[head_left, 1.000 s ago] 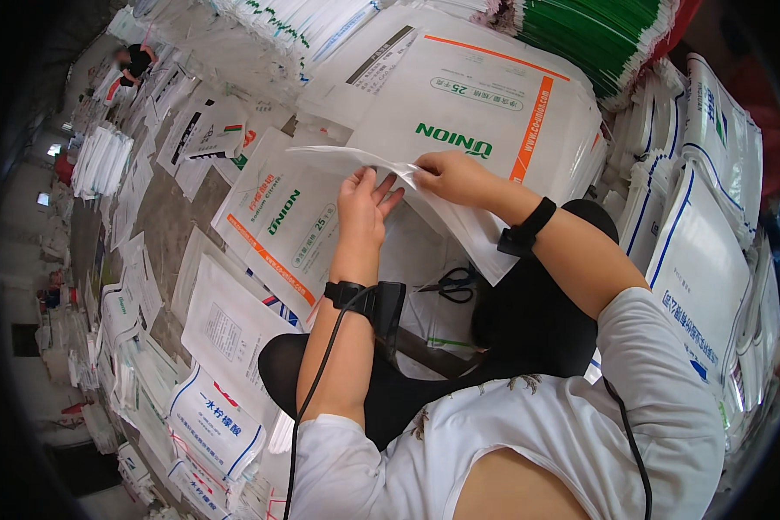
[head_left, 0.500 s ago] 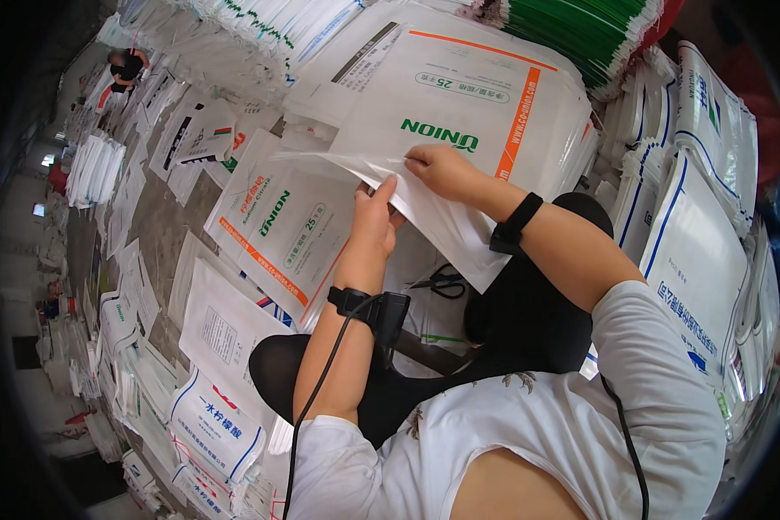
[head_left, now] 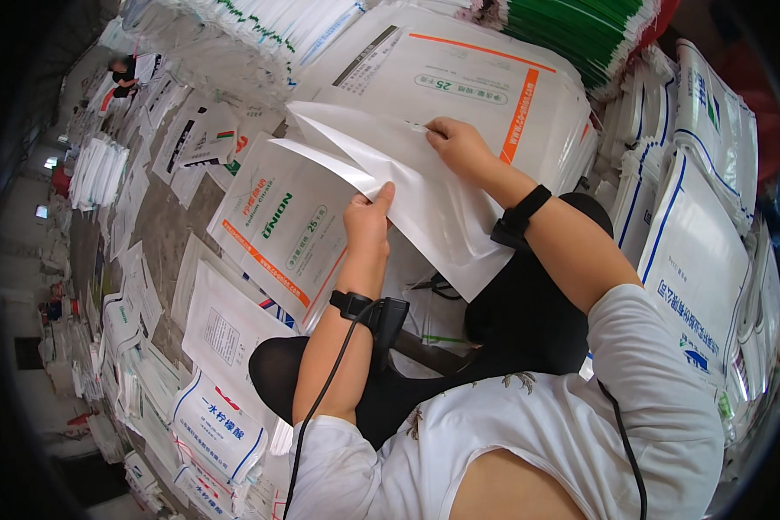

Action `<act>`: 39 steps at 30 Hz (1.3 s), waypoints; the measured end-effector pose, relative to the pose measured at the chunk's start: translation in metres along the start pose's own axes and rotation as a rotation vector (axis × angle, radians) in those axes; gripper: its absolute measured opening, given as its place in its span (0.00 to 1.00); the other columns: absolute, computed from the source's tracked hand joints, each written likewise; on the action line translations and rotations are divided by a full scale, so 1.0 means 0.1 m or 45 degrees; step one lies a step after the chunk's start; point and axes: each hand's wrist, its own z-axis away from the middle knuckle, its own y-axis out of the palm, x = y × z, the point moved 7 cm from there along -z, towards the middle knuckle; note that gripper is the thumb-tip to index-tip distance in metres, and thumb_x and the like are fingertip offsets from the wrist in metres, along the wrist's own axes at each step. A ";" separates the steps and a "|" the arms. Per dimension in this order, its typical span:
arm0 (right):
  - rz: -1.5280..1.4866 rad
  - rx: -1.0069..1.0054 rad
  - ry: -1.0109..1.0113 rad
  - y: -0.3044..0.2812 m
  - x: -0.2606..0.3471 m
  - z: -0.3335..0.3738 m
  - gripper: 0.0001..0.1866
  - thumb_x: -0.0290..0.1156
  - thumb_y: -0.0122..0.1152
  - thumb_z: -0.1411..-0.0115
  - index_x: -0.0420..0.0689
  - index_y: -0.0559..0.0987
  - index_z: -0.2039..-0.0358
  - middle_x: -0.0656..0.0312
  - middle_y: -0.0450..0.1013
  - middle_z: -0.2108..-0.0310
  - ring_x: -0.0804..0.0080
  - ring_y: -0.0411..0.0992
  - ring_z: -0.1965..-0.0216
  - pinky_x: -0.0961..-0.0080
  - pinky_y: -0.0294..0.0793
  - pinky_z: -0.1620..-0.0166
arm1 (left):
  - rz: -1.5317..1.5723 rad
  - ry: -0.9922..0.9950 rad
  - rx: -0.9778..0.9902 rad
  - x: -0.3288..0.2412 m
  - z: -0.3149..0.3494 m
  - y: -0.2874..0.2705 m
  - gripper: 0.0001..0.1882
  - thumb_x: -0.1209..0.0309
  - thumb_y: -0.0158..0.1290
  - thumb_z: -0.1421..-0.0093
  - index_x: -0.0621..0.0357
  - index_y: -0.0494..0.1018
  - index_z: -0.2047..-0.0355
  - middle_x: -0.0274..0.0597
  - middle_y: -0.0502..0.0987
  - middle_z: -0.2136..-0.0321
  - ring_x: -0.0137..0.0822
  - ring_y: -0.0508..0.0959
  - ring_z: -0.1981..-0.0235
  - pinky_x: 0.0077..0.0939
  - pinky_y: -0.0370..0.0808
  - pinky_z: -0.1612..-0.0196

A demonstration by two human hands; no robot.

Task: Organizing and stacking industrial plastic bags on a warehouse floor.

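Holding one plain white sack (head_left: 438, 212) above our lap, its upper-left edge parted into two layers: our left hand (head_left: 368, 218), thumb on top, grasping the near layer; our right hand (head_left: 461, 149), fingers curled on the far edge. Beyond, we list one flat stack of white sacks (head_left: 472, 95), orange-striped. Left of it, one similar printed sack (head_left: 277, 236). Right, bundles of blue-lined sacks (head_left: 698, 260). Farther left, we note grey floor (head_left: 160, 208), strewn with loose sacks (head_left: 204, 143), and another person (head_left: 125, 80) in black.
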 end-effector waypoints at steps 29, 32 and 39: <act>-0.171 0.274 -0.295 0.34 0.30 0.29 0.18 0.23 0.54 0.39 0.47 0.77 0.48 0.52 0.78 0.64 0.61 0.77 0.62 0.69 0.74 0.56 | -0.683 0.275 -0.008 0.03 -0.14 -0.03 0.21 0.68 0.56 0.41 0.71 0.70 0.52 0.49 0.77 0.59 0.35 0.78 0.62 0.30 0.77 0.63; -0.135 0.290 -0.301 0.31 0.35 0.27 0.20 0.20 0.54 0.37 0.50 0.77 0.45 0.55 0.78 0.61 0.70 0.75 0.63 0.77 0.74 0.54 | -0.431 0.205 0.027 0.09 -0.13 -0.07 0.19 0.75 0.55 0.43 0.71 0.70 0.52 0.49 0.77 0.59 0.37 0.79 0.61 0.30 0.76 0.60; -0.365 0.045 -0.078 -0.11 0.18 0.05 0.23 0.21 0.51 0.36 0.54 0.76 0.42 0.70 0.68 0.71 0.83 0.62 0.71 0.85 0.67 0.64 | -0.181 0.432 -0.308 0.08 -0.07 -0.18 0.23 0.81 0.51 0.44 0.72 0.67 0.47 0.54 0.73 0.49 0.44 0.76 0.51 0.31 0.74 0.50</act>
